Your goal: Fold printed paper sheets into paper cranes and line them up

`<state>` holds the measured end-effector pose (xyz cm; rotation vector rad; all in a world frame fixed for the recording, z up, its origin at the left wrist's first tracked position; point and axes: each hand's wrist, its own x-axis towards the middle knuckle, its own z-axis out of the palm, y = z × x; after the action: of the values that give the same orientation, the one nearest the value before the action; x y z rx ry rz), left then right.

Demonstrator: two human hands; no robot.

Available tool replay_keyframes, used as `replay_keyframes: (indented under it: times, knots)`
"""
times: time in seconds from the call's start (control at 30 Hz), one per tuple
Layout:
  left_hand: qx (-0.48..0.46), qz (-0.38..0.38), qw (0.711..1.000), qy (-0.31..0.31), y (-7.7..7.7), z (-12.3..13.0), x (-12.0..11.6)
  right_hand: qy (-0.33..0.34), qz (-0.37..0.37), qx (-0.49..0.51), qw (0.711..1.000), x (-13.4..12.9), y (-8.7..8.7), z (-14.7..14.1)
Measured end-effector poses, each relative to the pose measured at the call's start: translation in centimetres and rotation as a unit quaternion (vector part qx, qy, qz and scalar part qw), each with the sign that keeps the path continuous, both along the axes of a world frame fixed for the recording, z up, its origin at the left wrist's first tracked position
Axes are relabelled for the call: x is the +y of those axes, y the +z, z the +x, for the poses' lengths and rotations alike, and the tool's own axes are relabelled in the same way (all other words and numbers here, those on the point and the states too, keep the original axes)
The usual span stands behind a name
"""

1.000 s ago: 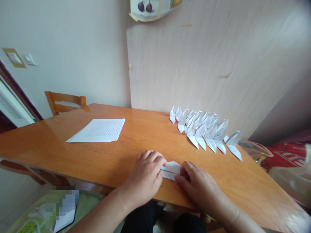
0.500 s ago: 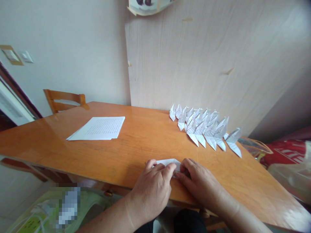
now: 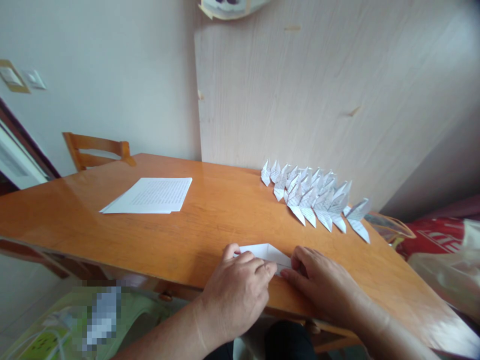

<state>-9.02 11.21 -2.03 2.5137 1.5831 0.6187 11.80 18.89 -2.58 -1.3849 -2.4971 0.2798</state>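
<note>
A folded white sheet of paper [image 3: 262,250] lies flat near the table's front edge, partly covered by both hands. Across its left part and near edge rests my left hand [image 3: 243,280], its fingers curled and pressing the paper down. At the right end, my right hand [image 3: 313,270] pinches the paper between thumb and bent fingers. The near side of the sheet is hidden under the hands. Farther back on the right stand several folded paper pieces [image 3: 322,202] in rows, with printed text on them and pointed tips upward.
A stack of printed sheets [image 3: 153,195] lies on the wooden table [image 3: 217,210] at left. Behind it is a wooden chair [image 3: 99,145]. Red and clear plastic bags [image 3: 438,240] sit beyond the right edge. A pale green stool [image 3: 138,310] with items stands below, left.
My right hand has slid to the right along the paper, and the left fingers have shifted slightly right. More of the folded sheet shows between the hands.
</note>
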Motion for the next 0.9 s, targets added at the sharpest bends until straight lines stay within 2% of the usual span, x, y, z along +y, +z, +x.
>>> replay_keyframes:
  times: [0.4, 0.53, 0.67, 0.9]
  knots:
    - [0.004, 0.019, 1.0, -0.004, 0.2, 0.4, -0.2, -0.006, -0.026, 0.012, 1.0, 0.1, -0.6, 2.8]
    - [0.012, 0.025, 1.0, -0.002, 0.1, 0.5, -0.2, 0.023, 0.023, 0.033, 0.999, -1.5, -0.5, 1.9]
    - [0.018, 0.036, 0.999, -0.003, -0.3, 0.5, 0.0, 0.083, 0.055, -0.011, 0.995, -3.6, -0.3, 0.5]
    - [0.019, 0.065, 0.998, -0.007, -1.3, 0.6, -0.2, 0.078, 0.105, -0.046, 0.99, -4.3, -0.6, -0.1]
